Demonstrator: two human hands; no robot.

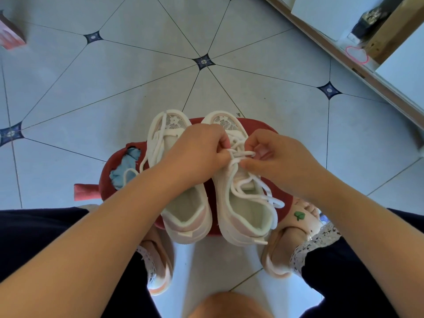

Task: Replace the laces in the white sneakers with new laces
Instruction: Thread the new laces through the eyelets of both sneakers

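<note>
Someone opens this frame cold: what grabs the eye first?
Dead centre, the left hand and right hand pinch a white cord lace over the right white mesh sneaker. It sits beside the left white mesh sneaker on a red fabric-topped stool, vivid against the pale tiled floor.

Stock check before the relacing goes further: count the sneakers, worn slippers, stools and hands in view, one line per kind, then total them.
White sneakers: 2
Slippers on the feet: 2
Red stool: 1
Hands, both pinching a lace: 2
Total: 7
</note>
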